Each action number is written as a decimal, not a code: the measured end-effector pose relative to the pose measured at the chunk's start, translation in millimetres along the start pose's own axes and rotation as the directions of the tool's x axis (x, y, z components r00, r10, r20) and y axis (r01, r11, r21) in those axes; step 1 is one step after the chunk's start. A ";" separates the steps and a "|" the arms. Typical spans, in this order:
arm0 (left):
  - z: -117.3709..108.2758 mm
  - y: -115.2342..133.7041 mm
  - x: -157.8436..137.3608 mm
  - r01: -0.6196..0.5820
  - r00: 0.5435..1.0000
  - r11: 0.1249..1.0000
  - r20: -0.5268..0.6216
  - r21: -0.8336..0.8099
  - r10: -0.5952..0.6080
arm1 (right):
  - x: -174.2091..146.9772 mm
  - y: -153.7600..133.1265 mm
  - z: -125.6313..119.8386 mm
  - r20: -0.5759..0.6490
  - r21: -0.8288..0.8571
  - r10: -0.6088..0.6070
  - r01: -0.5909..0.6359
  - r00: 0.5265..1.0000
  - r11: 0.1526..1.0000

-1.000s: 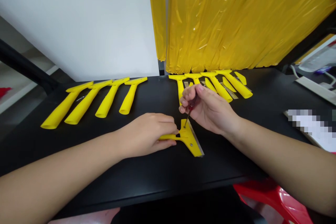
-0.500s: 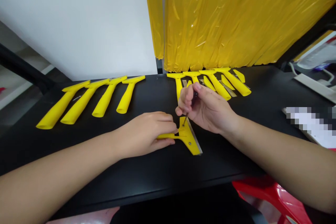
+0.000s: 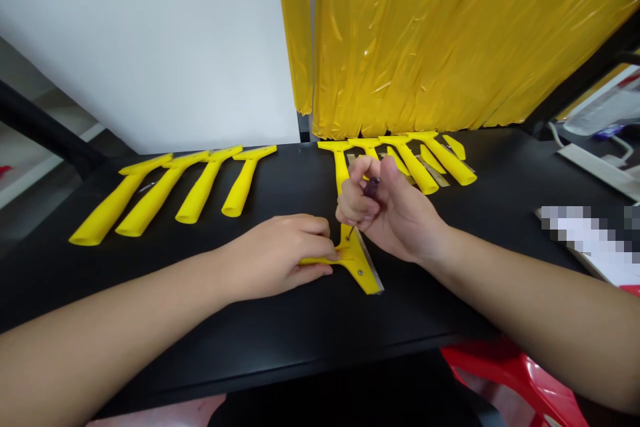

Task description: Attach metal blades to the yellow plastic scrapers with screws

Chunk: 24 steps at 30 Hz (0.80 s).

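Observation:
My left hand [image 3: 295, 250] is closed around the handle of a yellow scraper [image 3: 361, 265] and presses it flat on the black table. The scraper's head points right, with a metal blade along its outer edge and a screw showing in its lower half. In my right hand [image 3: 387, 207] is a screwdriver [image 3: 371, 187] with a dark handle. Its thin shaft slants down to the screw in the upper half of the scraper head. My curled fingers hide part of the screwdriver.
Several yellow scrapers [image 3: 200, 190] lie at the left back of the black table [image 3: 280, 340]. More scrapers [image 3: 413, 163], with loose blades and yellow plates, lie at the right back. Yellow plastic sheeting [image 3: 425, 40] hangs behind. A red stool [image 3: 540, 380] stands below the front edge.
My right hand has rolled and its fingers have shifted on the screwdriver, so more of the handle's end shows. The left hand and scraper have stayed nearly still.

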<state>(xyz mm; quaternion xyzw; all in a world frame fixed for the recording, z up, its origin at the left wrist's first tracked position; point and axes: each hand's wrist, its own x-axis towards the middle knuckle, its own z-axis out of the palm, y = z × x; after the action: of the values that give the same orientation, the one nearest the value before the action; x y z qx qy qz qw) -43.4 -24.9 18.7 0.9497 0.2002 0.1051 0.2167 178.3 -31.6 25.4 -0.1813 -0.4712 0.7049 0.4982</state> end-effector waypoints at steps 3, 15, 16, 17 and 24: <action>0.0 0.3 0.1 0.007 1.000 1.000 -0.007 -0.001 -0.007 | 0.1 1.2 0.4 -0.039 0.008 -0.026 0.027 0.999 1.000; 0.0 0.9 -0.3 0.005 1.000 0.999 -0.009 0.032 -0.005 | 2.1 2.3 -0.6 -0.074 -0.001 -0.044 0.044 0.996 0.999; 0.0 0.9 -0.4 0.003 1.000 0.999 -0.014 0.033 -0.002 | 2.5 2.3 -0.5 -0.083 -0.007 -0.057 0.057 0.995 0.998; 0.1 1.0 -0.5 0.000 1.000 0.999 -0.017 0.032 0.000 | 3.0 2.1 -0.6 -0.089 -0.017 -0.069 0.068 0.994 0.998; 1.6 0.1 -1.6 -0.002 1.000 1.000 -0.023 0.002 0.002 | 1.4 0.3 -3.1 -0.017 -0.045 0.016 -0.017 1.000 0.999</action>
<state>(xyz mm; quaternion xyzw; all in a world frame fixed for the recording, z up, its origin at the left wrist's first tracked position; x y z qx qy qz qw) -44.4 -26.3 17.1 0.9488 0.2017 0.1161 0.2136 179.7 -28.9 23.9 -0.2021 -0.4813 0.6966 0.4921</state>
